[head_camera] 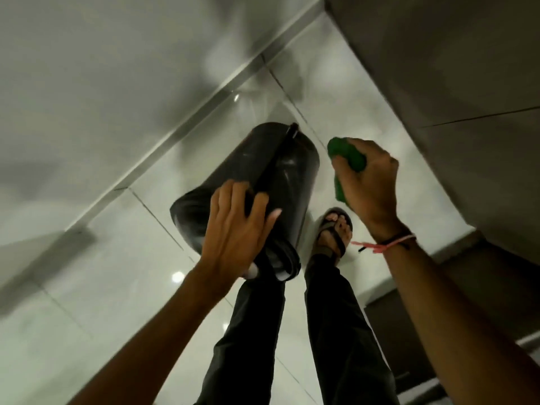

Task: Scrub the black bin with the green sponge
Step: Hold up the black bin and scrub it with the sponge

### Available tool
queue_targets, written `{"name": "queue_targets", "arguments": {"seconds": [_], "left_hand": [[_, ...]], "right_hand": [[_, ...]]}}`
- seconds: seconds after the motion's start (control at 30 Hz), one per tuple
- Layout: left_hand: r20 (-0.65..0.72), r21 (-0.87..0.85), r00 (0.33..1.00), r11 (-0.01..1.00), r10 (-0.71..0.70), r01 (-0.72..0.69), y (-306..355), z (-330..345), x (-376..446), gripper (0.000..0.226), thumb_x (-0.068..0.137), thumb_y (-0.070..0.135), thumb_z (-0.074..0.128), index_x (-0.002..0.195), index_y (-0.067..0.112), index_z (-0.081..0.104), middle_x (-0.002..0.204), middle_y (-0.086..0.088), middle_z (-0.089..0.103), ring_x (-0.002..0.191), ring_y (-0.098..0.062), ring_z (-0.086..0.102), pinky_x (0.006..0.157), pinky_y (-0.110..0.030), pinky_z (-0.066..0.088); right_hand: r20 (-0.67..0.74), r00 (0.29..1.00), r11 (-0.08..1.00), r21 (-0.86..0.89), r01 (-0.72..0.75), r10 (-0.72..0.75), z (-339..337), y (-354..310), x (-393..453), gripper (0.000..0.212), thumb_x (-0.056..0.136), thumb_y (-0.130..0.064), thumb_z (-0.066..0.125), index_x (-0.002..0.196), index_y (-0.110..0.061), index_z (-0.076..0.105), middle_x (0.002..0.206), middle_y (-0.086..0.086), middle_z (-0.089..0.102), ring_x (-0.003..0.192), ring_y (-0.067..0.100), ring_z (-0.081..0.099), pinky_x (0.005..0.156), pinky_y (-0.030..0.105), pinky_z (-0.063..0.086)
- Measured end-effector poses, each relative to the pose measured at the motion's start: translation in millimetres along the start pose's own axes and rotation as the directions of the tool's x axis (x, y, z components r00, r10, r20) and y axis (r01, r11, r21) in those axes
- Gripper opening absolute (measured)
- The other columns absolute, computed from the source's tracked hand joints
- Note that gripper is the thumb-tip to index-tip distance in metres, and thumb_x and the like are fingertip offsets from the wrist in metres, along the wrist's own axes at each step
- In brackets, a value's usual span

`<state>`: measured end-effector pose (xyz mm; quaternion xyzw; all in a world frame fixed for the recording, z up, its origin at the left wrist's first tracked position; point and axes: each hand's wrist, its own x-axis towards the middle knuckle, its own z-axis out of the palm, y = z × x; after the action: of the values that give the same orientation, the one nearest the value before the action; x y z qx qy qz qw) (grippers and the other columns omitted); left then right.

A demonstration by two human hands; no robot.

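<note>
We find the left hand open, steadying the black bin; right hand squeezes the soft green sponge. Bin likely light, slippery; brace its rim.

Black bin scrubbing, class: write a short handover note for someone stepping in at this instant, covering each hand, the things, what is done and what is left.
Left hand: open, palm resting on the tilted black plastic bin, steadying it on the pale glossy tiled floor.
Right hand: closed around the crumpled green sponge, held in the air to the bin's right, not touching it.
Done: sponge in hand, bin braced.
Left: bring the sponge to the bin and scrub; no suds or wiped patches can be made out.
</note>
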<state>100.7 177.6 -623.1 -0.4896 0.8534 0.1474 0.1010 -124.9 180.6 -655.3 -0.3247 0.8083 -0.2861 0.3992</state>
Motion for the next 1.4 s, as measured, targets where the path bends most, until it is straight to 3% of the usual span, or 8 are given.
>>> {"name": "queue_targets", "arguments": {"seconds": [0.37,0.5,0.6,0.8,0.97,1.07,1.23,1.4], "left_hand": [[-0.209,-0.111,0.977,0.992,0.027,-0.052,-6,42,-94,0.032,0.115,0.040,0.039,0.115,0.011,0.054,0.120,-0.022,0.057,0.118,-0.040,0.047,0.094,-0.059,0.058],[-0.257,-0.137,0.966,0.989,0.023,-0.060,-13,62,-92,0.035,0.116,0.040,0.038,0.113,0.010,0.056,0.113,-0.025,0.071,0.116,-0.037,0.051,0.095,-0.060,0.059],[-0.408,-0.140,0.912,0.985,0.034,-0.099,-18,84,-90,0.036,0.116,0.035,0.038,0.124,0.008,0.060,0.127,-0.025,0.076,0.124,-0.033,0.057,0.112,-0.056,0.048],[-0.555,-0.120,0.831,0.984,0.041,-0.128,-20,116,-90,0.057,0.115,0.036,0.025,0.166,0.016,0.038,0.177,0.000,0.031,0.166,-0.017,0.027,0.137,-0.040,0.019],[-0.606,-0.126,0.795,0.984,0.027,-0.129,-19,128,-99,0.061,0.114,0.037,0.024,0.168,0.011,0.032,0.177,-0.003,0.030,0.167,-0.020,0.027,0.138,-0.041,0.017],[-0.618,-0.127,0.785,0.980,0.045,-0.156,-16,134,-106,0.061,0.113,0.036,0.026,0.168,0.008,0.032,0.176,-0.007,0.031,0.166,-0.022,0.027,0.138,-0.041,0.018],[-0.623,-0.163,0.783,0.978,0.000,-0.130,-24,132,-101,0.062,0.114,0.037,0.023,0.169,0.006,0.027,0.178,-0.009,0.027,0.168,-0.023,0.023,0.139,-0.041,0.016],[-0.613,-0.255,0.782,0.965,-0.115,-0.058,-32,126,-98,0.065,0.115,0.042,0.017,0.171,0.010,0.017,0.180,-0.005,0.017,0.169,-0.021,0.016,0.139,-0.040,0.015]], "right_hand": [[0.330,0.912,0.968,0.145,0.205,-0.242,74,9,-56,0.043,0.089,-0.024,0.080,0.125,-0.011,0.060,0.122,0.001,0.071,0.112,0.012,0.070,0.094,0.018,0.058],[0.520,0.768,0.893,-0.023,0.449,-0.373,98,19,-70,0.048,0.089,-0.049,0.070,0.121,-0.013,0.072,0.131,0.006,0.071,0.122,0.021,0.066,0.105,0.041,0.054],[0.435,0.823,0.850,-0.205,0.485,-0.365,113,38,-50,0.052,0.092,-0.054,0.063,0.118,-0.011,0.075,0.129,0.011,0.069,0.119,0.030,0.064,0.101,0.048,0.052],[0.321,0.939,0.908,-0.347,0.236,-0.122,130,64,55,0.052,0.095,-0.058,0.063,0.099,-0.007,0.073,0.118,0.022,0.066,0.115,0.039,0.062,0.096,0.047,0.054],[0.481,0.803,0.869,-0.152,0.471,-0.351,133,49,-33,0.046,0.095,-0.061,0.054,0.101,-0.019,0.073,0.122,0.007,0.062,0.116,0.014,0.047,0.093,0.024,0.043],[0.533,0.682,0.781,-0.060,0.621,-0.501,125,61,-60,0.050,0.099,-0.063,0.045,0.105,-0.022,0.073,0.122,0.007,0.062,0.121,0.021,0.047,0.099,0.040,0.046],[0.301,0.933,0.891,-0.344,0.297,-0.196,141,75,45,0.052,0.097,-0.055,0.059,0.098,-0.005,0.073,0.126,0.017,0.060,0.125,0.033,0.051,0.105,0.047,0.049],[0.437,0.782,0.815,-0.166,0.555,-0.444,153,45,-18,0.037,0.096,-0.050,0.061,0.094,-0.015,0.073,0.111,0.007,0.068,0.111,0.025,0.059,0.098,0.043,0.050]]}}
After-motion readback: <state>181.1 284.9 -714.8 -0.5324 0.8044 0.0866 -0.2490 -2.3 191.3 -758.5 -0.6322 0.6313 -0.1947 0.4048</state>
